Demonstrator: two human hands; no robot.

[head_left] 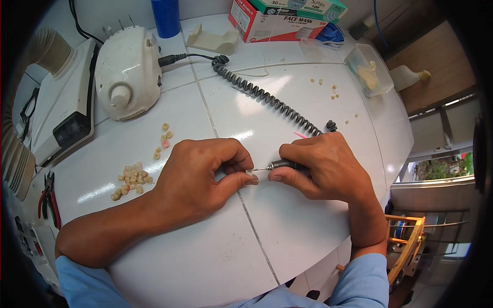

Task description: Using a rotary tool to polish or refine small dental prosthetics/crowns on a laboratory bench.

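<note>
My left hand (197,172) pinches a small whitish tooth-shaped piece (250,173) between thumb and fingertips, above the white tabletop (205,251). My right hand (328,167) is wrapped round a dark rotary handpiece (284,164). Its thin metal bit points left and reaches the piece, though whether they touch is too small to tell. A black coiled cord (267,97) runs from behind my right hand to a white control unit (128,77) with a round knob. Left of my left hand lies a pile of yellowish tooth-shaped pieces (134,178); several more and a pink bit (165,144) lie above it.
Red-handled pliers (50,200) rest at the left edge, near a white machine (69,118) and a ribbed hose (18,159). A mask box (277,23), blue cup (166,18) and clear plastic tub (367,72) stand at the back. Small pieces (334,92) are scattered far right.
</note>
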